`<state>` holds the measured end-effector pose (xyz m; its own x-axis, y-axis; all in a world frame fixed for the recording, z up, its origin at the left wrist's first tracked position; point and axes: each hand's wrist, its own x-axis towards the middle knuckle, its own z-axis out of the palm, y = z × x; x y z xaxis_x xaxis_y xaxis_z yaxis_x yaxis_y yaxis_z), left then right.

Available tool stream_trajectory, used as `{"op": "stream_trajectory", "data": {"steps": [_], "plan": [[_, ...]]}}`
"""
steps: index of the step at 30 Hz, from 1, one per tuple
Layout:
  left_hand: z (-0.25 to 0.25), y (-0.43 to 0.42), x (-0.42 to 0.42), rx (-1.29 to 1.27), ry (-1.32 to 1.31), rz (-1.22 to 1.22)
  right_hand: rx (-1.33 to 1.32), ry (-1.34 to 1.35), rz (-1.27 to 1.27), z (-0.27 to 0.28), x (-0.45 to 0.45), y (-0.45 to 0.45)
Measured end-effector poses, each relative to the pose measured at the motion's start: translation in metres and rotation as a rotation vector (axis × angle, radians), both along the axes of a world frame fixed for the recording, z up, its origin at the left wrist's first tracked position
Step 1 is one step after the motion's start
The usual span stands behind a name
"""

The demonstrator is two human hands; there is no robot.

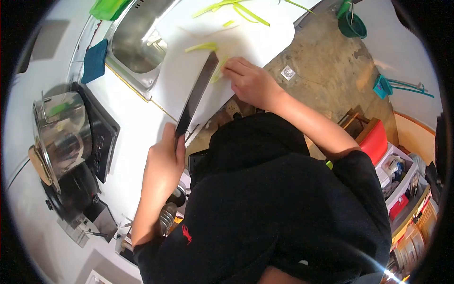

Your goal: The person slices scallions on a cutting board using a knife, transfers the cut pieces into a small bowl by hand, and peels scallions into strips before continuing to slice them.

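Observation:
My left hand (166,154) is wrapped round the handle of a long dark-bladed knife (196,97). The blade slants up and to the right over the white board (189,78), its tip close to a short bundle of light green stalks (202,47). Beside the blade my right hand (248,83) is closed, fingers bent together on a pale green stalk (218,73) that lies partly under them. More long green strips (250,14) are spread at the top of the board, with a small piece (229,23) just below.
A steel sink (137,42) is left of the board, with a blue cloth (95,61) beside it. A glass-lidded pot (66,137) stands at the far left by a black cooktop (101,137). On the floor side are a green bucket (352,26), a red seat (373,142) and storage bins (397,165).

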<state>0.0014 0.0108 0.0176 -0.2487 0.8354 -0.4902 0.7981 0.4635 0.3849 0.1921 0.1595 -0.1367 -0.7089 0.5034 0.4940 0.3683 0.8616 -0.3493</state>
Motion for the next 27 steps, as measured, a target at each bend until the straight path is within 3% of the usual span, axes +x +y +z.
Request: {"op": "stream_trajectory", "data": {"steps": [7,16,27], "plan": [[-0.026,0.017,-0.004,0.071,-0.002,-0.154,-0.056,-0.012,-0.025,0.001,-0.001,-0.001],[-0.023,0.016,-0.01,0.054,0.003,-0.053,-0.066,0.017,-0.026,0.001,0.0,-0.002],[-0.026,0.023,-0.004,0.101,-0.001,-0.21,-0.035,-0.07,0.001,0.003,0.002,0.0]]}}
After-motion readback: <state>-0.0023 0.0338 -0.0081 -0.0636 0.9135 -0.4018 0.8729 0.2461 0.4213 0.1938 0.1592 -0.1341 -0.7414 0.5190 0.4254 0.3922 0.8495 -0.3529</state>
